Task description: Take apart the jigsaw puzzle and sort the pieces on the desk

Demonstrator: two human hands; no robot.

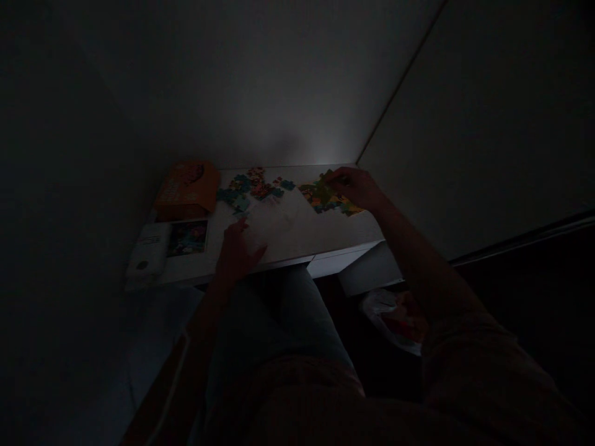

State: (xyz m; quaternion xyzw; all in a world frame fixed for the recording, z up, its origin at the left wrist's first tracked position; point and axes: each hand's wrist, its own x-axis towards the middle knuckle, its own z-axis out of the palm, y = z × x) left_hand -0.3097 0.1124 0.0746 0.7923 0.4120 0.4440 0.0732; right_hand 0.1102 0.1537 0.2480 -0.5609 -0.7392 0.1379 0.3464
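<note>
The scene is very dark. My right hand (pixel 357 187) is over the right-hand section of a jigsaw puzzle (pixel 318 197), green and yellow in colour. Its fingers are pinched on a green puzzle piece (pixel 329 174) at that section's upper edge; the grip is partly hidden. My left hand (pixel 236 251) rests low over the table's front part, thumb and fingers apart, holding nothing. Just beyond its fingertips lies a second group of joined pieces (pixel 240 186), teal with a red and pink part (pixel 258 184).
On the white table (pixel 288 229), an orange box (pixel 188 189) stands at the left. A small dark picture card (pixel 188 238) and a white object (pixel 149 249) lie before it. Walls close off the back and right. A bag (pixel 395 316) sits below, near an open drawer (pixel 344 259).
</note>
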